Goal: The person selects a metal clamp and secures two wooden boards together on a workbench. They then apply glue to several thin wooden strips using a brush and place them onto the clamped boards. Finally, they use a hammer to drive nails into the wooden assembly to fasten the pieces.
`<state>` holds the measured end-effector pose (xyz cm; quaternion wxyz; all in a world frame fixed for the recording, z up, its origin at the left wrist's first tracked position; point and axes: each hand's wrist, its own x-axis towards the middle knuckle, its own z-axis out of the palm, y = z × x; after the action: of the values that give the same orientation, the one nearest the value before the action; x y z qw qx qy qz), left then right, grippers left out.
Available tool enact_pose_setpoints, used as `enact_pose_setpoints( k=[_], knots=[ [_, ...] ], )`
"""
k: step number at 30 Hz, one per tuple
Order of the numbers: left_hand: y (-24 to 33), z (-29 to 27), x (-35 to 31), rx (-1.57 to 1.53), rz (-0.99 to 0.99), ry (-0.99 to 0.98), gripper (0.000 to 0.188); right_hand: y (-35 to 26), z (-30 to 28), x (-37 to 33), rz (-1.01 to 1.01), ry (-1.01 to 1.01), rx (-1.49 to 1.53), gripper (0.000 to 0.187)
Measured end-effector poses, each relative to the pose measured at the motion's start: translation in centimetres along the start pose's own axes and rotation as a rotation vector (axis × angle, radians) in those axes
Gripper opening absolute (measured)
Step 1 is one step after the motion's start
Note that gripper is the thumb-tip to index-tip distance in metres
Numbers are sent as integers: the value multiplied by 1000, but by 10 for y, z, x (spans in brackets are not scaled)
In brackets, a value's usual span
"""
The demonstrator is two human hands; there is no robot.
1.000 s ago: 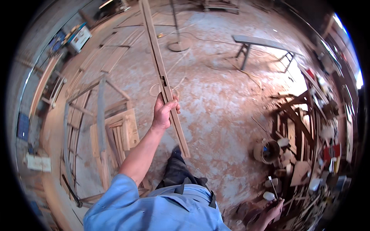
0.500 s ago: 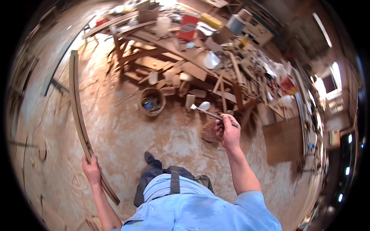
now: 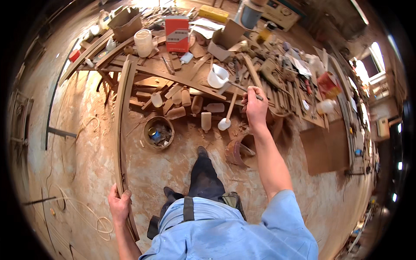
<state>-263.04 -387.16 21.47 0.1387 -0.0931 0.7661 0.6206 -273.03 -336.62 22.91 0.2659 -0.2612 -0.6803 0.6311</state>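
My left hand (image 3: pixel 119 203) grips a long, narrow wooden piece (image 3: pixel 122 130) near its lower end. The piece stands tall on my left, its far end reaching the workbench edge. In my right hand (image 3: pixel 256 106), fingers are closed round the dark handle of a brush (image 3: pixel 238 86). The brush points left to a cut-open white plastic container (image 3: pixel 218 76) on the bench. Its bristles are hidden at the mouth of that container.
A workbench heaped with wood offcuts and tools spans the far side, with a red and white box (image 3: pixel 177 34) on it. On the floor are a round bucket of scraps (image 3: pixel 159 132), a reddish bucket (image 3: pixel 236 151) and a loose pale cable (image 3: pixel 102 225). A brown panel (image 3: pixel 325 147) leans at right.
My right hand has carried the brush forward to the white container. The wooden piece and my left hand have shifted right in view, and the bench is closer, with one foot forward.
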Motion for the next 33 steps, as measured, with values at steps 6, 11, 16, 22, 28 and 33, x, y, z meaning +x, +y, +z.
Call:
enact_pose_setpoints(
  k=[6, 11, 16, 22, 28, 33],
  knots=[
    [46, 83, 41, -58, -86, 90, 40, 86, 22, 146, 137, -114, -182, 23],
    [80, 118, 64, -51, -162, 145, 38, 107, 38, 199, 483, -253, -144, 28],
    [107, 131, 91, -100, -252, 221, 47, 93, 3, 198, 654, -186, 127, 32],
    [109, 123, 131, -176, -307, 247, 45, 45, 65, 130, 437, -570, -354, 24],
    [130, 98, 176, -233, -421, 221, 43, 119, 261, 161, -551, -825, -662, 23],
    [123, 58, 186, -311, -421, 184, 48, 154, 335, 191, -241, -930, -1206, 26]
  ],
)
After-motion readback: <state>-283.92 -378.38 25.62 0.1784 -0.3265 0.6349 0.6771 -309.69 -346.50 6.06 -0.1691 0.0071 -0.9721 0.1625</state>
